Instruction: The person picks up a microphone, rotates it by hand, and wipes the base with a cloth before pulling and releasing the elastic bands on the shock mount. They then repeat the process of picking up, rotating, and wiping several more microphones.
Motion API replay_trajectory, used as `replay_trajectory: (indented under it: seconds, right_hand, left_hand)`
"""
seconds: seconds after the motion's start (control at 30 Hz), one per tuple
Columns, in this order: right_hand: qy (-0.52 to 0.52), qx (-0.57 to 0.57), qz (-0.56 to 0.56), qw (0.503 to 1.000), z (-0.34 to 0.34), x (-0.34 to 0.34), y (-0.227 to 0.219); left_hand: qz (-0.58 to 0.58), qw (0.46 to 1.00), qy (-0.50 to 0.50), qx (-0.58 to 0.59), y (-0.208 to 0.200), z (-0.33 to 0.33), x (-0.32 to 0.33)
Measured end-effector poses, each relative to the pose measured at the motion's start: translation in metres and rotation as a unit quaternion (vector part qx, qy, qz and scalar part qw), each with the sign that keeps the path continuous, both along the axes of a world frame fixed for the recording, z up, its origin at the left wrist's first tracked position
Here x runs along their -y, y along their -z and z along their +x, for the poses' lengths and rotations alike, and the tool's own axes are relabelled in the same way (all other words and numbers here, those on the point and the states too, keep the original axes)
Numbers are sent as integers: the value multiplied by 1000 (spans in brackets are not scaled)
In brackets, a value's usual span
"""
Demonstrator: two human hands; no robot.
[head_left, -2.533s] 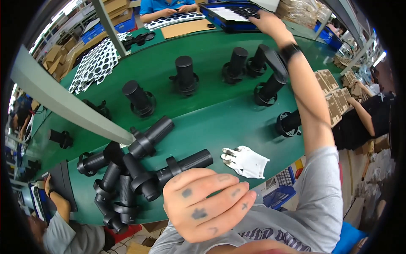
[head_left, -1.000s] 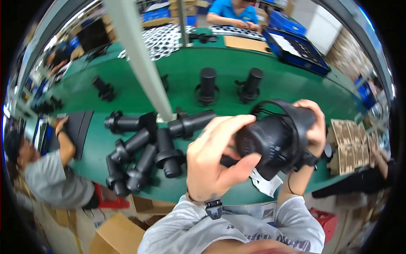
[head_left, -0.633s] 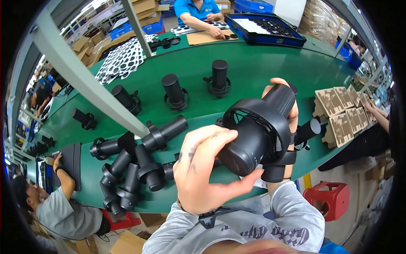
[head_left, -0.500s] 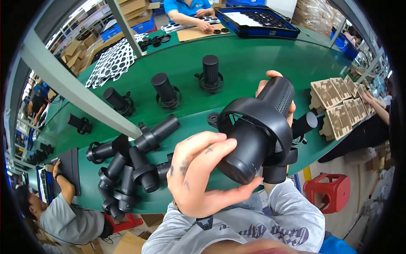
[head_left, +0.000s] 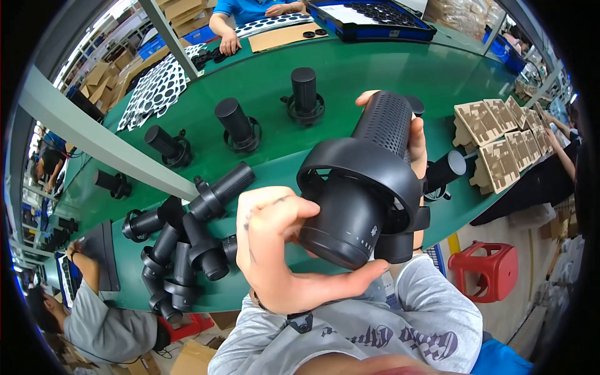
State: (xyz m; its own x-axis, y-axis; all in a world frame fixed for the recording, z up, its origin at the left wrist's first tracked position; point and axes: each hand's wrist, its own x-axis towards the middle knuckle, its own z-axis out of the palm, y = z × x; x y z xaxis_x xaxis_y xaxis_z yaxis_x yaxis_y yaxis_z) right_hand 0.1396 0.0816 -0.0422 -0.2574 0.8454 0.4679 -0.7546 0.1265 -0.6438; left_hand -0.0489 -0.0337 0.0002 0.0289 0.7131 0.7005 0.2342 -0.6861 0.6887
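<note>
A black microphone [head_left: 340, 215] with a broad ring mount [head_left: 362, 169] is held up before me, tilted, its perforated grille pointing up and away. My right hand [head_left: 417, 147] wraps the grille from behind; most of its fingers are hidden. At the near end, my left hand [head_left: 272, 250] curls around the smooth base, thumb beneath and fingers at its left side. Small light marks show on the base. Another black cylindrical part [head_left: 395, 247] shows below the ring; I cannot tell what it belongs to. Just right of my right hand lies another microphone [head_left: 447, 165].
Several microphones lie heaped [head_left: 184, 256] at left on the green table [head_left: 350, 75]; others stand in a row [head_left: 237, 125] behind. A grey post [head_left: 106, 125] crosses the left side. Cardboard inserts [head_left: 497, 165] sit at right, a red stool [head_left: 484, 272] below. Co-workers are nearby.
The held microphone has shifted left and turned, bringing its base marks into clearer view. My left fingers have curled more around the base. Across the table, a co-worker's hand has moved left.
</note>
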Motion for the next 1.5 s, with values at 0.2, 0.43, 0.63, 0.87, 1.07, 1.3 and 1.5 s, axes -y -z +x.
replay_trajectory:
  seconds: [0.2, 0.43, 0.63, 0.87, 1.07, 1.3, 1.5]
  right_hand:
    - [-22, -9, -24, 999, 5, -7, 3]
    - [32, 0, -88, 996, -7, 8, -6]
    - [74, 3, -91, 993, -12, 15, -11]
    - [-2, -137, -160, 978, -22, 26, -8]
    - [-69, -24, -128, 989, 11, -18, 30]
    - [-150, -36, -126, 980, 18, -34, 30]
    - [-106, 5, -153, 982, 7, -34, 25]
  left_hand:
    - [23, 998, -4, 50, -1, 4, -9]
    - [24, 994, -66, -86, -2, -1, -2]
    - [53, 993, -75, -76, -6, -1, -1]
    - [59, 995, -75, -17, -3, -9, -2]
    - [53, 996, -70, 1, 1, 7, -1]
    - [38, 998, -44, 24, 2, 20, 4]
    - [31, 993, -53, 96, 4, 20, 5]
